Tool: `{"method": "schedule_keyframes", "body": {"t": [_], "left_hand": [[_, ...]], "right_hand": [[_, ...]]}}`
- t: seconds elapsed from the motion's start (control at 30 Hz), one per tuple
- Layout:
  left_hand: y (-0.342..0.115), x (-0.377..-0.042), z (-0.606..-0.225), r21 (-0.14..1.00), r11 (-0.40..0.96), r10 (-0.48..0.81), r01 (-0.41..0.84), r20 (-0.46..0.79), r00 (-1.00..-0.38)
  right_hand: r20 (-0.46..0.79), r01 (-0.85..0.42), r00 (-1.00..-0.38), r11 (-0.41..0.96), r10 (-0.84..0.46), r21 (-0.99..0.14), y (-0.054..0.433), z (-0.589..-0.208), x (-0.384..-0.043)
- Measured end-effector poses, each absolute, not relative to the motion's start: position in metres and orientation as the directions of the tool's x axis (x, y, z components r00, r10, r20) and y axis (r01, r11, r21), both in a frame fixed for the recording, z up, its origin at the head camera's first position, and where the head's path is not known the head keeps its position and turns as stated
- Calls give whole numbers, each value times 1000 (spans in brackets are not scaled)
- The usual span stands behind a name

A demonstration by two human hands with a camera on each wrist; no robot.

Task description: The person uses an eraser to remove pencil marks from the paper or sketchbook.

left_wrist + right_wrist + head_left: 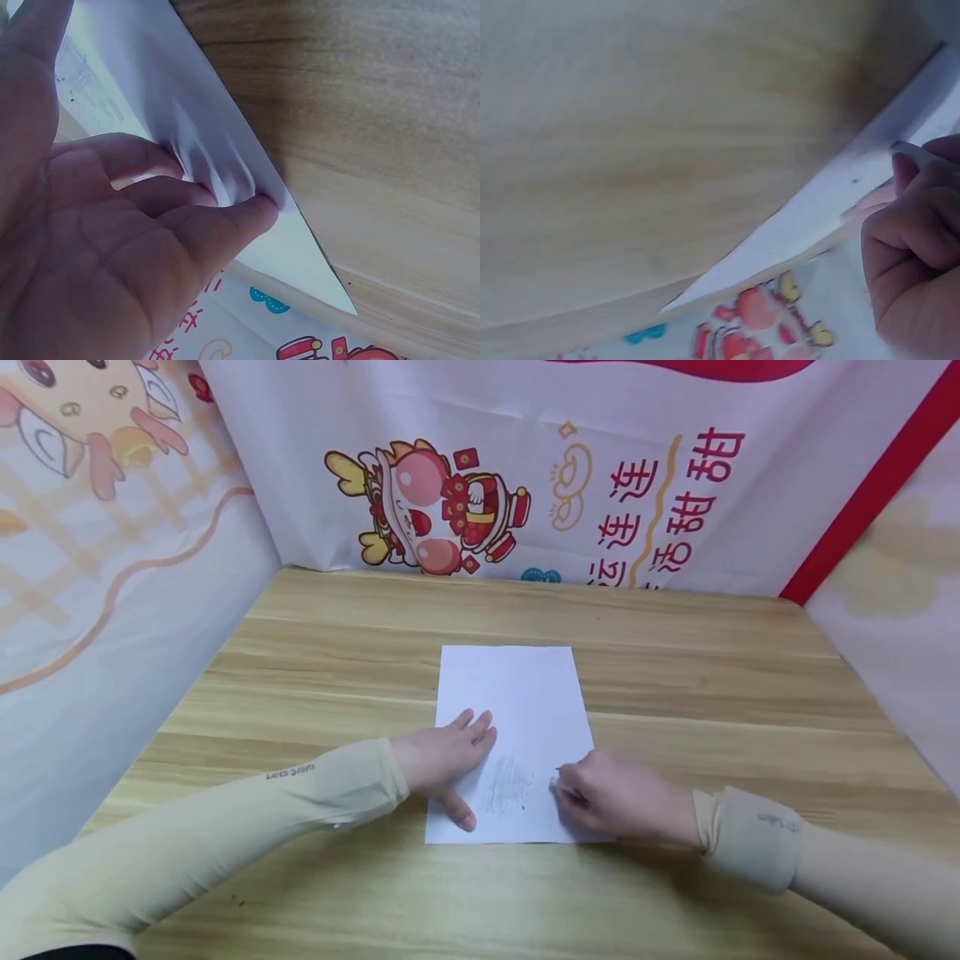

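A white sheet of paper (pixel 517 693) lies on the wooden table. Grey pencil shading (pixel 506 787) covers a patch of its lower half, with small dark crumbs around it. My left hand (pixel 450 756) rests on the paper's left side, fingers spread and thumb apart; in the left wrist view its fingertips touch the sheet, which ripples beside them. At the right edge of the paper, my right hand (pixel 607 793) pinches a small whitish eraser (pixel 922 156) with a dark end. Curled fingers hide most of the eraser.
The wooden tabletop (pixel 337 677) spreads around the sheet. A printed cloth (pixel 637 410) with a cartoon dragon and red characters hangs behind the table, and other patterned cloths hang at both sides. Tiny dark specks (pixel 238 902) lie on the table at the front left.
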State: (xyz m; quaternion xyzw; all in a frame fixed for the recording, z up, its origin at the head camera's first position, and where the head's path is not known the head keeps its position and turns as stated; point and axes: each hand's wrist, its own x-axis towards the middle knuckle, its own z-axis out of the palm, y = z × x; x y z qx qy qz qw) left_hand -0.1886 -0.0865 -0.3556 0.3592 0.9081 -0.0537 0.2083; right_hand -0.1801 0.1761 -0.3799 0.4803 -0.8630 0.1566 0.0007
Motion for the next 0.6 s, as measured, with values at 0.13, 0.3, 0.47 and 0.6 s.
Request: {"method": "schedule_keyframes", "body": {"t": [0.13,0.3,0.47,0.6], "left_hand": [[-87,-187,-357,53,734,636,678,-405,-657],[-86,-188,-357,49,732,636,680,-406,-656],[-85,-190,-358,33,728,638,685,-400,-658],[-86,-190,-359,34,734,631,679,-405,-662]], "right_hand": [[168,-807,-582,541,-795,-236,174,-376,-180],[124,-794,-580,525,-805,-305,168,-378,-174],[51,-711,-665,610,-745,-351,175,-376,-179],[29,-713,-670,633,-742,-301,176,-371,-183]]}}
